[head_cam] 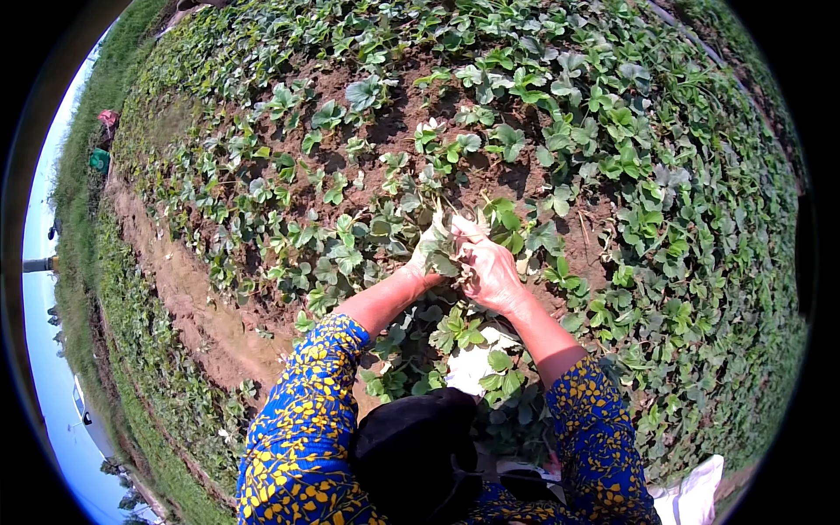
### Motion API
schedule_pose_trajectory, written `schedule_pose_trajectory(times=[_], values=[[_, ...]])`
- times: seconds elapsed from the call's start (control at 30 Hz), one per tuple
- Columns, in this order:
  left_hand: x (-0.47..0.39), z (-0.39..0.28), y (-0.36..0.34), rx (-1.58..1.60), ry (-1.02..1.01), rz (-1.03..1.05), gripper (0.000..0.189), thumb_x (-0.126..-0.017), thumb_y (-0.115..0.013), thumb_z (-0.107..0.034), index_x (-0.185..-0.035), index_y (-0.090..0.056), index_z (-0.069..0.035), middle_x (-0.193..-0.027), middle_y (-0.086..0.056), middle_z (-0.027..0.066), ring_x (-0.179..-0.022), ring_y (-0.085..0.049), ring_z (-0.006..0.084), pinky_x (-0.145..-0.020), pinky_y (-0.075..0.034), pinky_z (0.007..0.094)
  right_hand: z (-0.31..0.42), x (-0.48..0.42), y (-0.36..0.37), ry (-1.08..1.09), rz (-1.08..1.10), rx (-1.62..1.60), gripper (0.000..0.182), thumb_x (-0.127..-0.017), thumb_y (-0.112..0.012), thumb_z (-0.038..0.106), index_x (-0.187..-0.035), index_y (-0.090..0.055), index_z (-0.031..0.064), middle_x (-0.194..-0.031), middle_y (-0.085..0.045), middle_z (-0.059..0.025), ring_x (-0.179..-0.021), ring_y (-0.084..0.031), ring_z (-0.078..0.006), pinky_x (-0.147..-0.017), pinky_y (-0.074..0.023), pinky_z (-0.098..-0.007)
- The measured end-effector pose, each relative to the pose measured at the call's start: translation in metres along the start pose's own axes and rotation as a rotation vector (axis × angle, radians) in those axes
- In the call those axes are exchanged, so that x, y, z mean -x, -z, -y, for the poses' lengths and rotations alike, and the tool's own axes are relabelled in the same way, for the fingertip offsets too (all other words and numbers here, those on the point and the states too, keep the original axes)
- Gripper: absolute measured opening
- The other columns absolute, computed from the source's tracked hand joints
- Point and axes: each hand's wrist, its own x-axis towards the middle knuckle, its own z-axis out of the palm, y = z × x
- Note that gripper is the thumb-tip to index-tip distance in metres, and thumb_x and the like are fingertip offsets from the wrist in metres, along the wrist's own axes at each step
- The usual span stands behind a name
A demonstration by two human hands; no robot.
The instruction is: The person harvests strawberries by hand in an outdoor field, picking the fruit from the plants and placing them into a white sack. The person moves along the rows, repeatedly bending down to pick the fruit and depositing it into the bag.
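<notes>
Strawberry plants with toothed green leaves grow close around both hands. My right hand (pixel 493 272) has its fingers curled around a small bunch of strawberry stems and leaves (pixel 443 257), some of them dry and pale. Against the other side of that bunch is my left hand (pixel 425 252), gripping it and partly covered by leaves. The two hands almost meet, low over the bed. I cannot tell whether the held stems are still rooted.
Brown soil (pixel 387 125) shows between plants. A bare dirt path (pixel 190 315) runs along the left. White sheet material (pixel 469 369) lies among leaves below my hands. A white sack (pixel 692 492) sits at lower right. A green container (pixel 99 160) stands far left.
</notes>
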Motion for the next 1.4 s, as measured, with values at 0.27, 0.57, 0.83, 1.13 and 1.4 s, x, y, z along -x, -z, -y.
schedule_pose_trajectory(times=[0.27,0.57,0.83,1.13,1.4], values=[[-0.006,0.005,0.033,-0.199,0.437,-0.29,0.019,-0.089,-0.049,-0.016,-0.099,-0.055,-0.001,-0.078,-0.061,0.0116,-0.075,-0.062,0.0188,-0.067,-0.049,0.0297,-0.024,-0.017,0.012,-0.422,0.377,0.236,0.039,-0.072,-0.052,0.003,-0.107,-0.062,0.0164,-0.135,-0.038,-0.0151,-0.102,-0.056,-0.0339,-0.085,-0.046,-0.0399],[-0.053,0.019,0.054,-0.495,0.582,-0.171,0.026,-0.079,-0.055,-0.025,-0.088,-0.066,-0.003,-0.082,-0.064,0.0192,-0.082,-0.062,0.0326,-0.075,-0.047,0.0402,-0.035,-0.007,0.004,-0.357,0.335,0.289,0.031,-0.074,-0.051,0.006,-0.101,-0.064,0.0151,-0.138,-0.036,-0.0162,-0.097,-0.058,-0.0344,-0.082,-0.0474,-0.0393],[-0.056,0.03,0.068,-0.635,0.519,0.181,0.028,-0.074,-0.052,-0.022,-0.086,-0.065,0.001,-0.083,-0.063,0.0233,-0.082,-0.063,0.0353,-0.075,-0.049,0.0404,-0.026,-0.055,-0.003,0.026,0.442,0.624,0.025,-0.079,-0.048,0.012,-0.098,-0.062,0.0021,-0.112,-0.055,-0.0129,-0.082,-0.06,-0.0269,-0.07,-0.0495,-0.0376],[-0.048,0.021,0.061,0.07,0.67,-0.256,0.009,-0.082,-0.061,-0.011,-0.083,-0.059,-0.002,-0.077,-0.06,0.001,-0.07,-0.051,0.0088,-0.066,-0.042,0.0239,-0.039,-0.063,0.011,-0.342,0.379,0.27,0.027,-0.071,-0.053,0.001,-0.096,-0.064,0.0054,-0.114,-0.054,-0.0173,-0.095,-0.059,-0.0309,-0.077,-0.0504,-0.0405],[-0.055,0.026,0.053,0.714,0.557,-0.292,0.016,-0.081,-0.055,-0.001,-0.095,-0.06,0.004,-0.088,-0.063,0.0076,-0.074,-0.061,0.0142,-0.069,-0.051,0.0295,-0.055,-0.083,-0.02,-0.381,0.06,-0.076,0.028,-0.064,-0.057,0.014,-0.088,-0.057,-0.0004,-0.077,-0.062,-0.0184,-0.071,-0.058,-0.0353,-0.07,-0.0473,-0.0383]])
